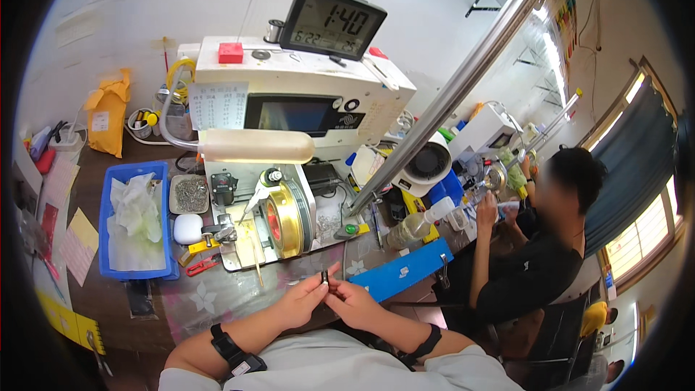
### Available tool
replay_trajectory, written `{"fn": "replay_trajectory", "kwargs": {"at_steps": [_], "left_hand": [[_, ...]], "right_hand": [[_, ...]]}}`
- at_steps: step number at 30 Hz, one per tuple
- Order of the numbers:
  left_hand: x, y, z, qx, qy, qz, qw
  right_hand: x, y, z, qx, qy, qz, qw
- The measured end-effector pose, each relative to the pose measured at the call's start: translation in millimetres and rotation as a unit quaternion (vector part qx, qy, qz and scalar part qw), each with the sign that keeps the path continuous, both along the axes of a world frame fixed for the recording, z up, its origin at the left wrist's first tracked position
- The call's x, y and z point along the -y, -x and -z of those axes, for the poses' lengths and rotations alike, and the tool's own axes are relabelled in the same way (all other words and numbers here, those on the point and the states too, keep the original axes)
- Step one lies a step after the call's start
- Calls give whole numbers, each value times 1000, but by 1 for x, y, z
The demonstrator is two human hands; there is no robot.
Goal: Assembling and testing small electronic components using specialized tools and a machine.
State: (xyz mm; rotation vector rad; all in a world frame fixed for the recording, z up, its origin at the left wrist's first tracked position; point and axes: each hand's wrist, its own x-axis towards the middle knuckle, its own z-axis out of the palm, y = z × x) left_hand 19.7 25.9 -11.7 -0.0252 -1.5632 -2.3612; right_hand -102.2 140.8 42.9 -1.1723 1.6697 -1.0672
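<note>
Near the table's front edge, my left hand (305, 298) and my right hand (355, 303) meet in front of my body. Their fingers are closed together around a small dark piece (325, 276), too small to name. Just beyond them stands a white bench machine (376, 87) with a dark screen (289, 114) and a gold ring-shaped wheel (284, 221). A thin pale stick (258, 257) leans out from the machine's work plate, left of the wheel. Beside my right hand lies a flat blue board (402, 269) with a metal clip.
A blue bin (172, 264) with clear plastic bags (136, 213) stands left, beside a tray of small metal bits (190, 194). Red-handled snips (202, 266) lie before the machine. A clear bottle (413, 228) and a slanting metal post (449, 87) are on the right, where another person (536, 261) sits.
</note>
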Motion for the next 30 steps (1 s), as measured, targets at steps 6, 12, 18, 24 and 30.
{"fn": "replay_trajectory", "kwargs": {"at_steps": [6,12,18,24,30], "left_hand": [[0,4,0,19,27,-35,999],[2,5,-1,48,34,-108,992],[2,0,-9,82,105,-113,985],[1,0,-19,97,129,-116,980],[2,-1,-17,101,125,-117,980]], "right_hand": [[-3,13,-19,-113,-48,-16,992],[-8,60,-14,-114,-31,213,970],[2,88,13,-375,-119,210,895],[3,92,37,-532,-85,173,824],[17,78,17,-542,59,199,814]]}}
